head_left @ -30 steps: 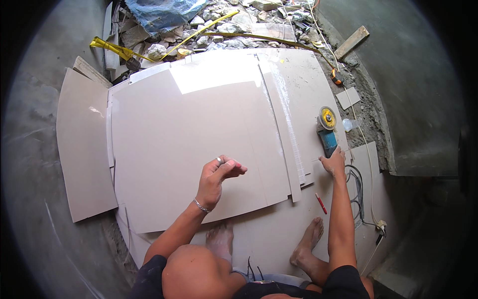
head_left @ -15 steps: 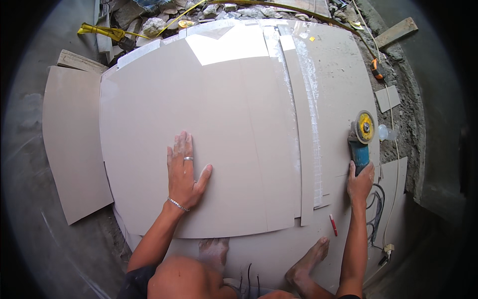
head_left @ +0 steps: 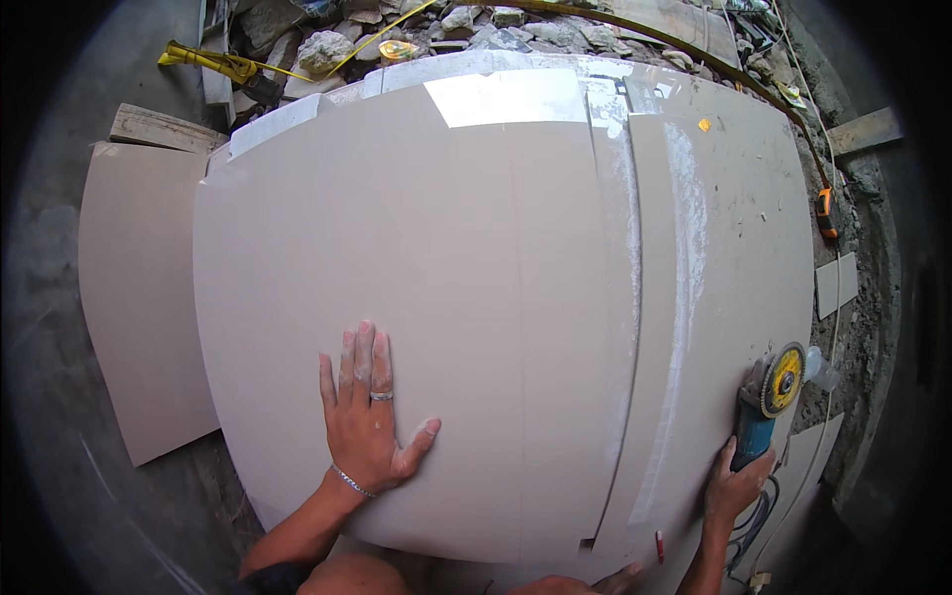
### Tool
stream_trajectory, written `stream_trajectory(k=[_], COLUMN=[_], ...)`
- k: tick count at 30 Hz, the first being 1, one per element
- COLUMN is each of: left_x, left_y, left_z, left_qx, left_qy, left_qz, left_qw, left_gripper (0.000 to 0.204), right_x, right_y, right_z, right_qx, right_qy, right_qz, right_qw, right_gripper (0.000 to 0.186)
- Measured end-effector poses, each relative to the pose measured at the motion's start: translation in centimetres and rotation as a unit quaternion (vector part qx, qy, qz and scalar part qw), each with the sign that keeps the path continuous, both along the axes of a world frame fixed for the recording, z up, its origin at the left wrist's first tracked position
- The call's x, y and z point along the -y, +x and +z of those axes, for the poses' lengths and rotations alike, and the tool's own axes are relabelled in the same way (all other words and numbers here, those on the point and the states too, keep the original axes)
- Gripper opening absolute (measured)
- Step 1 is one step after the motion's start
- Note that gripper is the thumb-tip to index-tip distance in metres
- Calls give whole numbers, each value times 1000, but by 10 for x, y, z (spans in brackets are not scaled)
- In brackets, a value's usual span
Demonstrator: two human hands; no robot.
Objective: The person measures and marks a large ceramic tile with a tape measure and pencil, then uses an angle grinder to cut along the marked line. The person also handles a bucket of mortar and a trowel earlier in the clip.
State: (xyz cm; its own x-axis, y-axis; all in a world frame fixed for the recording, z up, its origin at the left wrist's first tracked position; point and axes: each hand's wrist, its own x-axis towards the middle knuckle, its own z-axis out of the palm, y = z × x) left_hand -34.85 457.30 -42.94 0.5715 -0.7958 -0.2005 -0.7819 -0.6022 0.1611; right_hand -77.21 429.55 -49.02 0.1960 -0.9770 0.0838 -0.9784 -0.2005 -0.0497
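My left hand (head_left: 367, 421) lies flat on a large beige slab (head_left: 426, 248), its fingers spread and dusty, with a ring and a chain bracelet on it. Over at the right, my right hand (head_left: 736, 484) is wrapped around the blue body of an angle grinder (head_left: 759, 431). The grinder's disc, yellow at its middle, points away from me beside the slabs' right edge. I cannot tell whether the disc is spinning. A narrow beige strip (head_left: 650, 297) lies along the large slab's right side, next to a white dusty streak.
A red-and-white pen (head_left: 659, 546) lies left of my right forearm. An orange tape measure (head_left: 826, 212), a clear plastic cup (head_left: 821, 369) and a cord line the right edge. Rubble (head_left: 476, 32) fills the far side. Another beige slab (head_left: 144, 288) rests at the left.
The whole view has shifted forward, so hands, slabs and grinder sit lower in the picture. My left fingers are a little more spread. The grinder stays in my right hand beside the cup.
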Motion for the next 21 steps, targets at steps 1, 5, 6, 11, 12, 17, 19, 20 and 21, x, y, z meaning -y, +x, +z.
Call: stream_trajectory(k=[1,5,6,11,12,17,19,20,21], left_x=[1,3,2,-25,-37,-126,-172,-195,-218], left_y=[1,1,1,10,15,50,56,53,42], left_z=[0,2,2,-1,-3,-15,-13,-10,-6], left_qx=[-2,-4,-3,-78,-102,87,116,119,98], left_qy=[-3,3,3,-153,-205,-160,-116,-88,-50], left_qz=[2,6,5,29,54,261,343,381,442], left_qw=[1000,1000,1000,985,972,948,925,912,890], left_gripper=[103,103,103,91,87,74,76,77,79], right_x=[0,-1,0,-8,-11,-99,-138,-149,-159], right_y=[-1,-11,-11,21,37,122,153,161,164], right_z=[-1,-6,-6,32,46,113,109,107,104], right_qx=[1,0,7,-119,-75,240,226,210,203], right_qy=[4,-5,17,-36,-78,155,231,232,231], right_qz=[-4,12,-11,15,59,186,160,149,157], right_qw=[1000,1000,1000,992,992,940,933,938,938], right_gripper=[62,64,66,69,68,58,53,50,47])
